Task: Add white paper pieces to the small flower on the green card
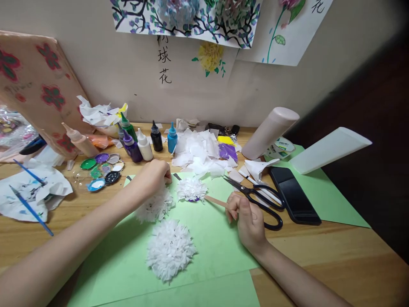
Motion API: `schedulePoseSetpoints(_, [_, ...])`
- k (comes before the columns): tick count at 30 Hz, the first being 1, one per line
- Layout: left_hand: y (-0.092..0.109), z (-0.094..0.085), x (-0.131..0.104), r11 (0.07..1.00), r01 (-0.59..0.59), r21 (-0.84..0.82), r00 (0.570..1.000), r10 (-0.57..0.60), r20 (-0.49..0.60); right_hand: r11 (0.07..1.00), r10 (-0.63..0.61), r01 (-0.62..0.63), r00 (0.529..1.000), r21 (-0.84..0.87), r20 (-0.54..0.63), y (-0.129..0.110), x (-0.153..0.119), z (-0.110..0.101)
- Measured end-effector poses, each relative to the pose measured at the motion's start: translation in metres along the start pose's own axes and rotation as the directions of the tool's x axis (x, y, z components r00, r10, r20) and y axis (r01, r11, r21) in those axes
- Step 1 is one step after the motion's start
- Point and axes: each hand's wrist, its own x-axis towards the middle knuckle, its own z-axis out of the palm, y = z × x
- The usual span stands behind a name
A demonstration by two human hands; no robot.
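My right hand (247, 217) is closed around a flat wooden stick (216, 201), whose far end touches the edge of a small white paper flower (191, 189) with purple under its lower rim. My left hand (155, 177) is over the top of a second white flower (156, 206), its fingers bent downward; whatever is between its fingertips is hidden. A larger white flower (171, 250) lies nearer to me. All three flowers are on a green sheet (220, 247). White tissue pieces (198, 149) are heaped behind the sheet.
Black scissors (255, 196) and a phone (294, 194) lie right of my right hand. Paint bottles (145, 147) and a paint palette (102, 170) stand at the back left. Brushes (30, 209) rest on stained tissue at far left. Two tall tubes (270, 132) lean at the back right.
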Motion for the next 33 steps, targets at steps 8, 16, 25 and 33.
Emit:
schedulePoseSetpoints(8, [0.0,-0.002,0.004,1.0,0.017,-0.01,0.999,-0.017,0.049,0.982,0.142,-0.135,0.989,0.134,-0.048,-0.003,0.007,-0.001])
schedulePoseSetpoints(16, [0.005,-0.006,0.001,0.999,0.037,0.004,0.998,-0.037,0.059,0.974,0.197,-0.195,0.98,0.119,-0.007,-0.001,0.009,-0.001])
schedulePoseSetpoints(25, [0.005,-0.004,-0.002,0.999,0.008,0.04,1.0,-0.008,0.018,0.991,0.113,-0.114,0.993,0.067,0.019,-0.003,0.006,-0.001])
schedulePoseSetpoints(33, [0.002,-0.006,-0.005,0.993,-0.12,-0.01,0.993,0.12,-0.019,0.996,-0.066,0.071,0.995,0.062,-0.072,-0.002,-0.001,-0.006])
